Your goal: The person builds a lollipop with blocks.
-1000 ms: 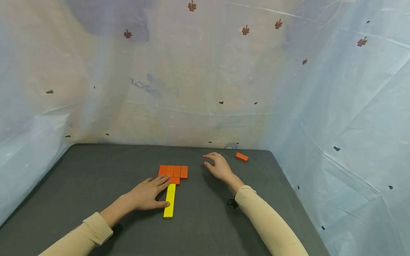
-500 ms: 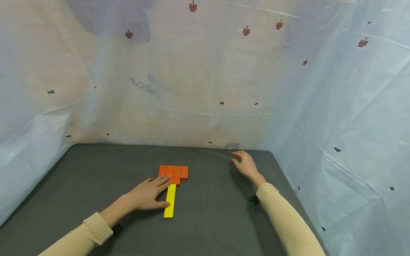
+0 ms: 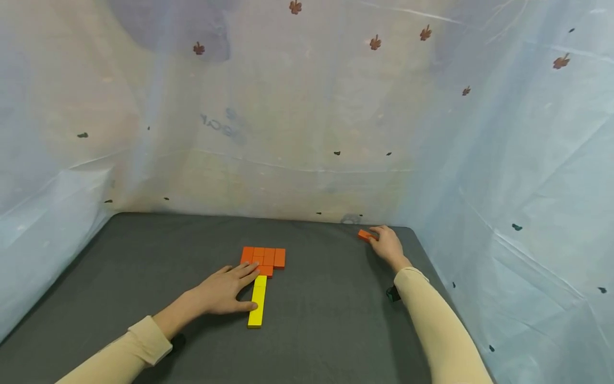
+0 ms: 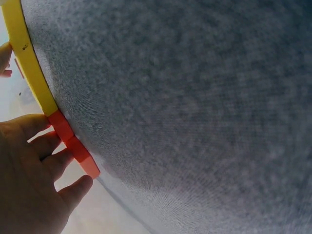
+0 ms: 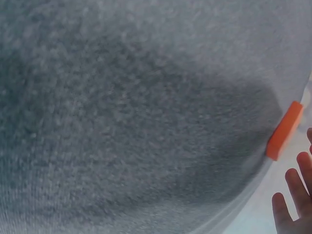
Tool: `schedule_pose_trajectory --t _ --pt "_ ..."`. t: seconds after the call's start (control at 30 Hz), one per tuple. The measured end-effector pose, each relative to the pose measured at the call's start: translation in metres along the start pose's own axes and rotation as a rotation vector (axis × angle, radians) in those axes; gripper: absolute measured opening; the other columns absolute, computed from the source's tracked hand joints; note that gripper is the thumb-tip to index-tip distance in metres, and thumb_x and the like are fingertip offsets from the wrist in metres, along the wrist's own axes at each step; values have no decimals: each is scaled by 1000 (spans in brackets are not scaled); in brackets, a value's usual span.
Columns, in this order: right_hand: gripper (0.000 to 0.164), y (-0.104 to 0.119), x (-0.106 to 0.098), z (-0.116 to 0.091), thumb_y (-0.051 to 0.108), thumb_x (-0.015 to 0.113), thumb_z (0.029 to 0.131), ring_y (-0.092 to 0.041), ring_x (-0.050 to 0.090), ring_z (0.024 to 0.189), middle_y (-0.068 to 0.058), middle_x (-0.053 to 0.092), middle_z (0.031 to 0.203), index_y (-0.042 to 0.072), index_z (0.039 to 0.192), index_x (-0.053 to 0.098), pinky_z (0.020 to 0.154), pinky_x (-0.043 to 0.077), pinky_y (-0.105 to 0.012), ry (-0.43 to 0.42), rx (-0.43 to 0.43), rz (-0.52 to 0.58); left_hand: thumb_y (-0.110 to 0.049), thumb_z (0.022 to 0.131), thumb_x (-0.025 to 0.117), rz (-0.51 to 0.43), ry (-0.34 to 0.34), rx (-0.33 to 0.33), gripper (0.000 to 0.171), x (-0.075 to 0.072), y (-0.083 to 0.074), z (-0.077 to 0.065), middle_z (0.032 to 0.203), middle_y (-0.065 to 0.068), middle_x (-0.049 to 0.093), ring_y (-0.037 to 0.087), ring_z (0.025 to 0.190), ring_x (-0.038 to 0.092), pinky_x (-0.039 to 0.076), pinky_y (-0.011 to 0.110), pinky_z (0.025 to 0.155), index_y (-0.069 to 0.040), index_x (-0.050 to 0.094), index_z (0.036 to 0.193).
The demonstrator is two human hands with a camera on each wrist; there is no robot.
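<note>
In the head view my left hand (image 3: pixel 223 290) lies with straight, spread fingers over the left part of a flat group of orange blocks (image 3: pixel 268 257). Its thumb rests on the long yellow strip of blocks (image 3: pixel 257 314) that runs toward me from that group. The left wrist view shows the same yellow blocks (image 4: pixel 31 63) and red-orange blocks (image 4: pixel 75 146) edge-on, fingertips against them. At the far right, my right hand (image 3: pixel 387 246) reaches around a loose orange block (image 3: pixel 364 234), thumb and fingers apart. Its fingers (image 5: pixel 297 187) look spread beside that block (image 5: pixel 285 131) in the right wrist view.
A dark grey cloth-covered table (image 3: pixel 316 320) bears everything. Translucent plastic sheeting (image 3: pixel 288 133) with small leaf-like marks hangs behind the far edge, and more sheeting (image 3: pixel 542 213) stands along the right side.
My right hand has moved right across the far part of the table to the loose orange block. The left hand stays over the blocks. The head view has shifted slightly.
</note>
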State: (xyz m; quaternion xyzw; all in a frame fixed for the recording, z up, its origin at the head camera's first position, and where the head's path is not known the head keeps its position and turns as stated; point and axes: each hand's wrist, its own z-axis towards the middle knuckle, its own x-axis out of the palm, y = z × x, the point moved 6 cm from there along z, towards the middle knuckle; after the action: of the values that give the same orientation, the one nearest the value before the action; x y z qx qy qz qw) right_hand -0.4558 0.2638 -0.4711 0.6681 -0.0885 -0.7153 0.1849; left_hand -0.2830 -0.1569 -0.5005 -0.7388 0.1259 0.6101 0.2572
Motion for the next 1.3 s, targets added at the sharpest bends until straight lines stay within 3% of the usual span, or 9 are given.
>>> schedule_pose_trajectory --t 0.5,1.0,1.3 --pt "39 -14 8 3 17 62 105 -46 52 133 -26 53 148 5 143 63 107 45 -63 36 78 -26 -71 95 59 -3 2 -7 94 -4 -1 0 169 13 29 37 155 29 26 67 119 -9 36 163" --pt "34 -15 13 0 11 62 104 -45 58 123 -24 57 141 3 137 67 99 50 -62 16 72 -31 -71 95 58 -2 1 4 94 -1 1 -1 170 13 29 37 155 29 27 67 119 -9 37 162" --pt "32 -14 16 -3 5 61 103 -47 58 121 -29 59 134 -4 133 68 101 49 -60 13 6 21 -72 95 57 -7 4 5 95 1 2 -2 170 13 29 37 155 29 26 68 119 -9 36 163"
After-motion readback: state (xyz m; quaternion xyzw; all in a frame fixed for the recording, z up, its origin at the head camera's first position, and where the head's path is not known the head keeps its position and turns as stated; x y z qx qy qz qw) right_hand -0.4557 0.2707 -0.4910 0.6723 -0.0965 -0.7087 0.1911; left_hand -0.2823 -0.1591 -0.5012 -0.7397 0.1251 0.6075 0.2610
